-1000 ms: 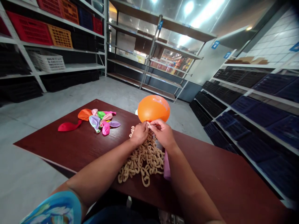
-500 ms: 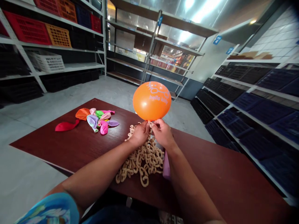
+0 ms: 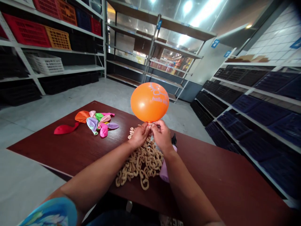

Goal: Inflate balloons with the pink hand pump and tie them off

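An inflated orange balloon (image 3: 147, 105) with pale printed lettering stands above both hands, its neck downward. My left hand (image 3: 140, 135) is closed on the neck from the left, thumb and fingers pinched. My right hand (image 3: 161, 133) pinches the same neck from the right, the fingertips of both hands touching or nearly so. Under them lies a heap of beige ring-like curled pieces (image 3: 141, 163) on the dark red-brown table (image 3: 199, 163). Partly behind my right forearm is a purple cylinder (image 3: 164, 172), with a black tip showing by the wrist.
Several flat balloons (image 3: 103, 121) in mixed colours lie at the table's left, a red one (image 3: 66, 128) nearest the edge. Beyond the table, shelves (image 3: 145, 59) line the back. Crates stand on racks at left (image 3: 57, 37) and right (image 3: 249, 106).
The orange balloon has turned a little, its print now further right. My hands still pinch its neck. More of the purple cylinder and its black tip shows beside my right wrist.
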### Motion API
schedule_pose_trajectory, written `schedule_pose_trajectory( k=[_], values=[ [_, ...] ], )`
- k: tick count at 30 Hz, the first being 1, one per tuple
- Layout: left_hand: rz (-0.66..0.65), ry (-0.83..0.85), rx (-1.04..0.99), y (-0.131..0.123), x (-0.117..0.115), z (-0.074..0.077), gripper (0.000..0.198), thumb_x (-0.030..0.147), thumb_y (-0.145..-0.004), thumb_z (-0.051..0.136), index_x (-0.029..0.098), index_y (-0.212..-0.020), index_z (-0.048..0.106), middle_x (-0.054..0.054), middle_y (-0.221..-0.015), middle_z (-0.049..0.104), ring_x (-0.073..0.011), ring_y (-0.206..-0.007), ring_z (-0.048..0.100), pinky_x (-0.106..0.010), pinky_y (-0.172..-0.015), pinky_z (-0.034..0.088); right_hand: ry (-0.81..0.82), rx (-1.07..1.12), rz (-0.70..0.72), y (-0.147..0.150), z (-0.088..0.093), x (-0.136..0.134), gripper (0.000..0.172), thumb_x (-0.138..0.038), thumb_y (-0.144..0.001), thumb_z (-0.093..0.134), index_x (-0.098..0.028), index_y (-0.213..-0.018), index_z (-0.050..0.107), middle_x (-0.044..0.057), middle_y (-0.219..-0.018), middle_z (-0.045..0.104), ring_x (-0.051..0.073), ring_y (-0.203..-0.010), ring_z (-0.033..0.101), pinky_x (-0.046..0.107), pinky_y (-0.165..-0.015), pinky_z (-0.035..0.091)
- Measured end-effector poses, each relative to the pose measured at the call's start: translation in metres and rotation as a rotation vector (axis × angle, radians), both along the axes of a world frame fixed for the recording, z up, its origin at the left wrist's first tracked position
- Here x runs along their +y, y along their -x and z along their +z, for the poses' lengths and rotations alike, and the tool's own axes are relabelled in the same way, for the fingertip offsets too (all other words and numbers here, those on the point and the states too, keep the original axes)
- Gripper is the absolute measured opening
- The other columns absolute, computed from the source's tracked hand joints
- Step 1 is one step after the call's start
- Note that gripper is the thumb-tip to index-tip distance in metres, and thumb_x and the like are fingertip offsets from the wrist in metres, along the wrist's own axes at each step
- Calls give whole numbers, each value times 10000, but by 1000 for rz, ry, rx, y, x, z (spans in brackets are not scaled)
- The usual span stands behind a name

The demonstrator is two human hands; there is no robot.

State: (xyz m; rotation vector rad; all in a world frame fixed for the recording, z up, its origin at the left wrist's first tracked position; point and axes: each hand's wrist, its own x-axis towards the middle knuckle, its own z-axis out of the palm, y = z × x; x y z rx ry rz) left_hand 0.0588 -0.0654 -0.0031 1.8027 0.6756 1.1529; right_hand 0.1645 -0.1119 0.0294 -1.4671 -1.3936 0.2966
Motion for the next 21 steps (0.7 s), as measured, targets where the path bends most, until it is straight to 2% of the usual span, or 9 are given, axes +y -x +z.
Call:
schedule_pose_trajectory(
  k=[5,8,13,16,21],
  values=[
    [84,59,6,-3,6,-4,344,434,-874,321,161,-799,517,2,-609,508,-116,-550,462,-238,-548,386,-156,-239,69,3,5,-4,115,-305,-807,486,-206,-750,497,24,-806,560,133,-741,537,263,-678,439],
    [99,64,-48,-4,10,-9,340,428,-869,336,162,-792,533,-12,-633,534,-131,-599,500,-247,-582,410,-150,-268,101,3,8,-4,130,-300,-820,462,-207,-764,533,37,-832,568,144,-772,532,276,-698,436],
    [75,22,-20,-3,12,-10,320,414,-866,357,166,-801,548,-25,-665,558,-138,-631,514,-247,-602,419,77,126,162,-2,5,-1,190,-390,-789,504,-206,-771,545,-4,-690,588,115,-586,538,241,-539,435],
    [45,9,-5,-2,12,-11,338,420,-874,331,161,-817,541,-16,-649,537,-119,-576,478,-235,-558,398,136,334,202,-3,4,1,210,-385,-716,598,-204,-751,500,-31,-650,576,83,-493,506,206,-448,396],
    [-2,71,-40,-2,12,-13,368,467,-861,344,161,-793,536,1,-594,500,-109,-531,452,-228,-515,381,163,372,252,-3,4,0,227,-388,-704,596,-206,-832,555,-29,-690,585,79,-495,517,184,-392,358]
  ],
)
